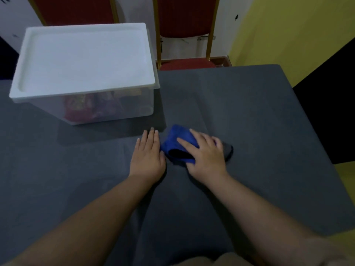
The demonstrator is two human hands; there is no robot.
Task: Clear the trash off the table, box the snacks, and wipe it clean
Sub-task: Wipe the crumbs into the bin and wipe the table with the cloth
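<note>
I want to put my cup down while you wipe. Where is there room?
Free: the grey table right of the blue cloth out to its edge, and the near stretch left of the left arm. Crowded: the far left, filled by the lidded box, and the middle, where the left hand and right hand sit.

Beyond the far edge stand two red chairs with gilt frames: one (76, 10) at the upper left, only its back showing, the other (187, 35) to its right, with back and seat in view. A white wall (138, 14) shows between them. A yellow wall (288, 31) fills the upper right, with a black panel (332, 73) below it.
</note>
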